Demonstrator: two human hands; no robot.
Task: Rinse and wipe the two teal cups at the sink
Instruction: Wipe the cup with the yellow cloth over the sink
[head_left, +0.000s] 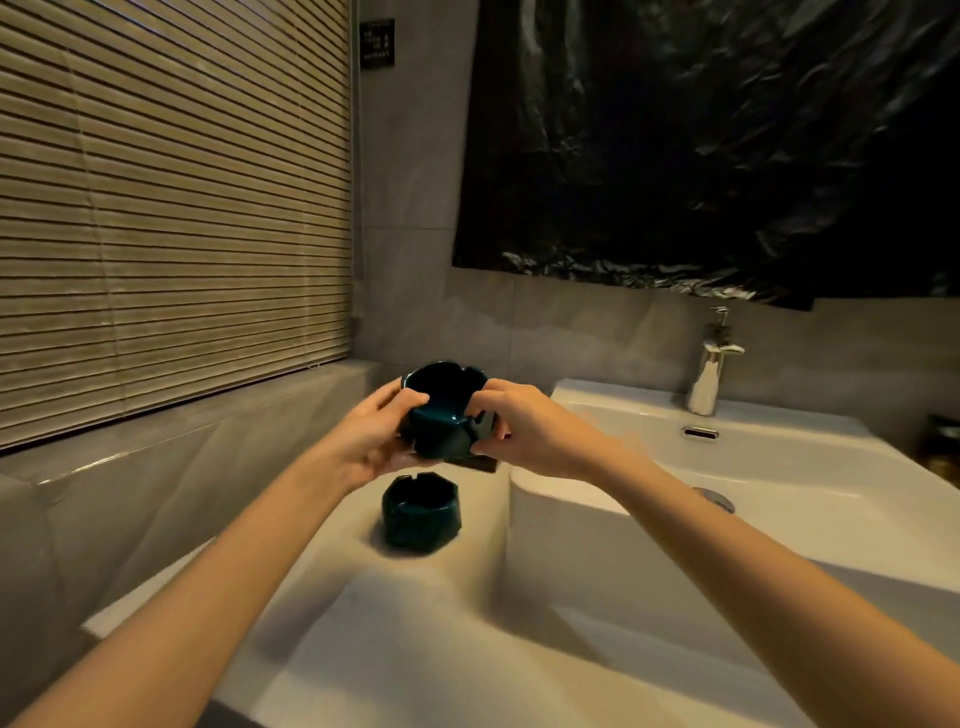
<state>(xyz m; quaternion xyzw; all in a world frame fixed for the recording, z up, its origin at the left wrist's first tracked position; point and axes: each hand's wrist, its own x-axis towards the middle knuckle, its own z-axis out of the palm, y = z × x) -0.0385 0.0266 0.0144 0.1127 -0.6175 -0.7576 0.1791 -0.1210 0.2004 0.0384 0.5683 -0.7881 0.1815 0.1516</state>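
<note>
Gripping teal cup (444, 413) above second cup (421, 513)

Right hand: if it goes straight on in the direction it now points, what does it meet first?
The held teal cup: the right hand points leftward and its fingers pinch that cup's rim. Past it lies the left hand, gripping the other side. Depth is unclear.

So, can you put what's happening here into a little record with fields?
held cup: teal, lifted above the counter
left hand: grips the held cup
right hand: grips the held cup
other cup: teal, upright on the counter, left of the sink
tap: behind the sink, no water seen running
</note>
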